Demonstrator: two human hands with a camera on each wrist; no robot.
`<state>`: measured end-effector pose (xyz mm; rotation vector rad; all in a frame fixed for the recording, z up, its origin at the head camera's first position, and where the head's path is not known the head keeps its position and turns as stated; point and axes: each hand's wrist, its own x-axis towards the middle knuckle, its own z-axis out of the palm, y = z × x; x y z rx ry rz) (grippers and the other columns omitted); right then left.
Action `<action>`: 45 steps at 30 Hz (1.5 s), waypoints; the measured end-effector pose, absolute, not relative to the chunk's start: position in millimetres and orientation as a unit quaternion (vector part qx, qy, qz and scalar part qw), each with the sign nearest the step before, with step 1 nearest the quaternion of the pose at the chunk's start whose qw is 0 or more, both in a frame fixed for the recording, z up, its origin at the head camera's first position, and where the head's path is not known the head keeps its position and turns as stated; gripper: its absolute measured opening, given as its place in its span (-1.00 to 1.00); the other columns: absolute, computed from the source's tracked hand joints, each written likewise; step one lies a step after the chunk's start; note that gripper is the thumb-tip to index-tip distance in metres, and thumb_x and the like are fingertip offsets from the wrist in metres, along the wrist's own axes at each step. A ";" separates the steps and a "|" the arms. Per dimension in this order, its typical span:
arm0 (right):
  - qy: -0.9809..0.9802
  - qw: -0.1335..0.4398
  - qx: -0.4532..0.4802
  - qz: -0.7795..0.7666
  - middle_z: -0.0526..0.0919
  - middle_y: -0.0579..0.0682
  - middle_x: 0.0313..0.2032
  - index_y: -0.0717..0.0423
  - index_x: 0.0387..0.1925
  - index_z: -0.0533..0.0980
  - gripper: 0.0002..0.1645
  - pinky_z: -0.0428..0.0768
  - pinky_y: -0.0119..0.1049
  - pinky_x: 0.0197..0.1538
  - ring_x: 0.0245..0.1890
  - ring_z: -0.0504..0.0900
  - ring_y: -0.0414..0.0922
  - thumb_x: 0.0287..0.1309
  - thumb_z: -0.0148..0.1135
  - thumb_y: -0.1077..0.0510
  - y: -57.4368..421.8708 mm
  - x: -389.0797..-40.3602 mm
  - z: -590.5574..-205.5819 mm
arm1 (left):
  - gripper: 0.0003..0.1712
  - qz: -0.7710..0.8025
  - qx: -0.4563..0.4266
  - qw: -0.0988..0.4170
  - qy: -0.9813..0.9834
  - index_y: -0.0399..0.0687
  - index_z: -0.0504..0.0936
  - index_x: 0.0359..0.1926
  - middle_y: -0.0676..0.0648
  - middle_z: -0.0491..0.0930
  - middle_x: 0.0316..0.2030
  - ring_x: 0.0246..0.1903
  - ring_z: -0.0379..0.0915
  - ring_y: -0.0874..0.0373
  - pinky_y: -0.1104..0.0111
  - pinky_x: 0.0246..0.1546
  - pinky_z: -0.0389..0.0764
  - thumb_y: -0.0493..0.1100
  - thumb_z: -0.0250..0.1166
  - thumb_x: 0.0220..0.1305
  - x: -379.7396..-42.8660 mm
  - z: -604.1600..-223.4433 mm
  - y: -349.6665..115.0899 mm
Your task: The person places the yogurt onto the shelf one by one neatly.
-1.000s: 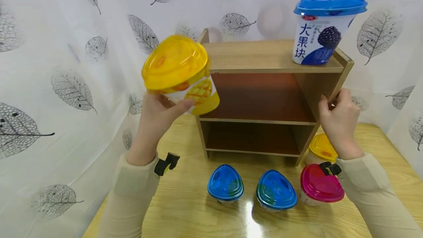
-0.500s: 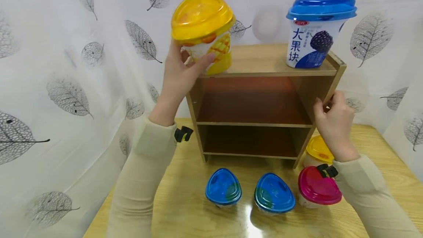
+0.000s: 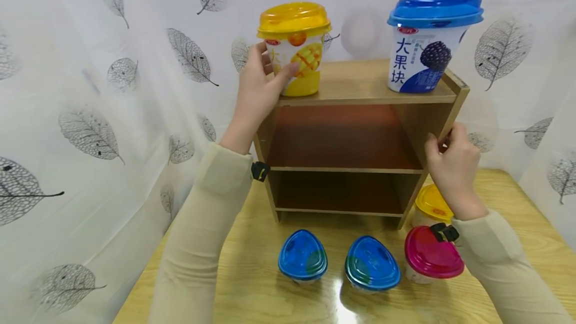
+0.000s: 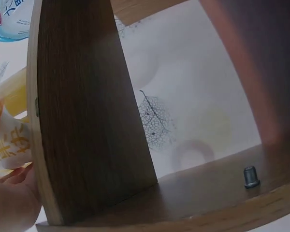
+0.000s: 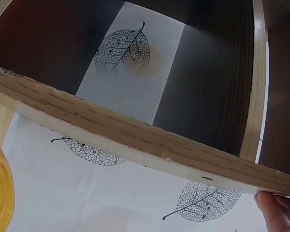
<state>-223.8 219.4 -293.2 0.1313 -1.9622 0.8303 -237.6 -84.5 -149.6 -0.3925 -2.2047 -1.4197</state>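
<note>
In the head view, the left hand point(image 3: 258, 86) grips the yellow cup point(image 3: 306, 59), thumb on its front and other fingers round its side. Half a second ago the cup leans; now it is up straight and looks to stand on the left end of the top of the shelf point(image 3: 355, 81). The right hand point(image 3: 456, 169) pinches the shelf's right edge, the same as before. A blue cup point(image 3: 425, 54) is still on the shelf's top, at the right end. In front of the shelf are two more cups, one blue lid point(image 3: 303, 255) and another blue lid point(image 3: 372, 264), and a pink lid point(image 3: 432, 251) is near its right front corner. A second yellow lid point(image 3: 429, 201) there is partly hidden by the right arm. The left wrist view cuts off the yellow cup and the left hand, but shows a metal peg point(image 4: 251, 176) inside the shelf that the head view does not. In the right wrist view, the right hand's fingertips touch the shelf, the rest is cut off, and a leafy sheet point(image 5: 121, 92) shows through a gap in the shelf's back.
</note>
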 end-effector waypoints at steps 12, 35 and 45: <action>-0.809 0.471 0.055 0.347 0.56 0.33 -0.42 0.45 -0.31 0.37 -0.73 0.13 -0.84 -0.42 -0.46 0.56 0.22 0.04 0.05 0.24 219.8 -223.1 -292.3 | -0.19 -0.514 -0.111 0.238 -0.816 -0.16 0.09 0.26 -0.08 0.24 0.18 0.11 0.20 0.24 0.51 0.05 0.25 0.05 0.23 0.08 -235.7 -153.9 -81.5; -0.808 0.476 0.042 0.346 0.56 0.35 -0.42 0.46 -0.31 0.37 -0.72 0.13 -0.80 -0.43 -0.50 0.55 0.21 0.03 0.05 0.24 217.3 -220.8 -291.1 | -0.60 -0.374 -0.190 0.230 -0.878 -0.27 0.46 -0.13 -0.11 0.45 -0.27 -0.27 0.36 0.06 0.30 -0.38 0.48 -0.10 0.27 0.08 -146.7 -354.2 -118.4; -0.812 0.467 0.042 0.347 0.56 0.34 -0.43 0.46 -0.29 0.37 -0.71 0.13 -0.82 -0.43 -0.47 0.56 0.21 0.05 0.03 0.23 217.2 -220.9 -290.5 | -0.53 -0.312 -0.142 0.191 -0.920 -0.25 0.47 -0.12 -0.08 0.45 -0.30 -0.35 0.37 0.14 0.38 -0.44 0.46 0.02 0.25 0.08 -131.4 -388.8 -115.6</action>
